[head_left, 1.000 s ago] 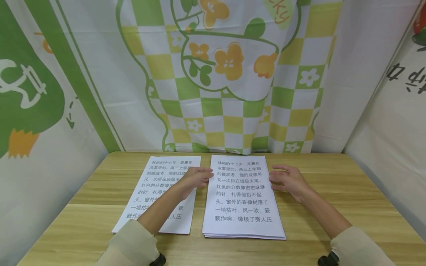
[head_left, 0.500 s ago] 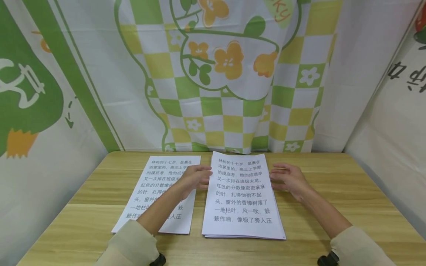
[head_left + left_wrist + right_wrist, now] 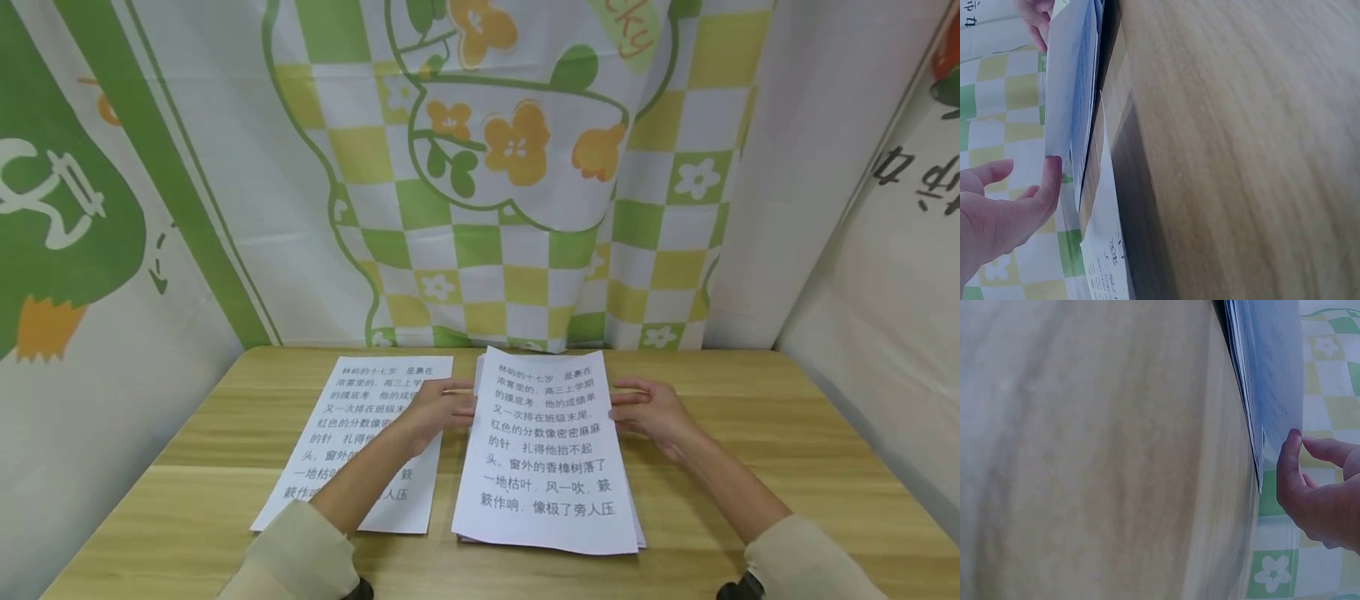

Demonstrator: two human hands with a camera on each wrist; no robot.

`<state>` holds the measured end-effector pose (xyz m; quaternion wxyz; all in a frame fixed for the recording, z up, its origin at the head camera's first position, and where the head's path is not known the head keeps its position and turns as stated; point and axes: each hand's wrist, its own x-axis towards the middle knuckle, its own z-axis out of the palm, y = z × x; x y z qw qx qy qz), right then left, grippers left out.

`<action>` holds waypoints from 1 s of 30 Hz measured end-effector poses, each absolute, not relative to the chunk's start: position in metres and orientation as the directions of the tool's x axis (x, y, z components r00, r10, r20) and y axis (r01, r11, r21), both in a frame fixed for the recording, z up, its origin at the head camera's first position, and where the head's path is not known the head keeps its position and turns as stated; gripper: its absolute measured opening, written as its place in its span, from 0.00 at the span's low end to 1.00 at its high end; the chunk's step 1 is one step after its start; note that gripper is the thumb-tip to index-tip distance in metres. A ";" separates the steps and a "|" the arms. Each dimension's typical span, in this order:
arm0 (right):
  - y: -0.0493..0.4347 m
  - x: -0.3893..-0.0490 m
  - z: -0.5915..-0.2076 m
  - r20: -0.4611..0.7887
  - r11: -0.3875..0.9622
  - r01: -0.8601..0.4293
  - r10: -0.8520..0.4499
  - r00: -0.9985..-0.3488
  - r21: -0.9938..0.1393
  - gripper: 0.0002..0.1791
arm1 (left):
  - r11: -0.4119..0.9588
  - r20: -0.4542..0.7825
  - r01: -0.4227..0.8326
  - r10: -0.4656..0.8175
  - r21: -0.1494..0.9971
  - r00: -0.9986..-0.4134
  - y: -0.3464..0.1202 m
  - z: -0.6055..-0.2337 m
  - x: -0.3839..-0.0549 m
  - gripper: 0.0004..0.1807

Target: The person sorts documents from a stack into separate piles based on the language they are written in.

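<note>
Between the bare left hand (image 3: 441,412) and bare right hand (image 3: 652,415), at opposite long edges and equally near, see the white rectangular black-printed paper sheet (image 3: 543,467), with its long axis pointing away from the body. At right, pinching the edge between 2 digits, almost no gap. At left, touching the edge with 1 fingertip, thumb-side gap wide; cannot tell whether pinched. Below the grips, in wrist views only, a wedge of space above the layered white paper stack (image 3: 1252,412).
</note>
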<state>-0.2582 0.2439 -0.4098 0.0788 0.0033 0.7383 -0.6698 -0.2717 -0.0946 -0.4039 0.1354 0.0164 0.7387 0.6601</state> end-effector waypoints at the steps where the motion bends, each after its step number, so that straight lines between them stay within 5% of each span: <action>1: 0.244 -0.258 -0.409 -0.120 0.103 0.110 -0.100 -0.988 -0.989 0.37 | 0.129 -0.175 -0.150 0.204 0.980 -0.963 -0.094 -0.404 -0.272 0.27; 30: 0.232 -0.262 -0.395 -0.131 0.135 0.112 -0.136 -0.982 -0.984 0.38 | 0.216 -0.200 -0.159 0.183 0.963 -0.962 -0.102 -0.396 -0.277 0.39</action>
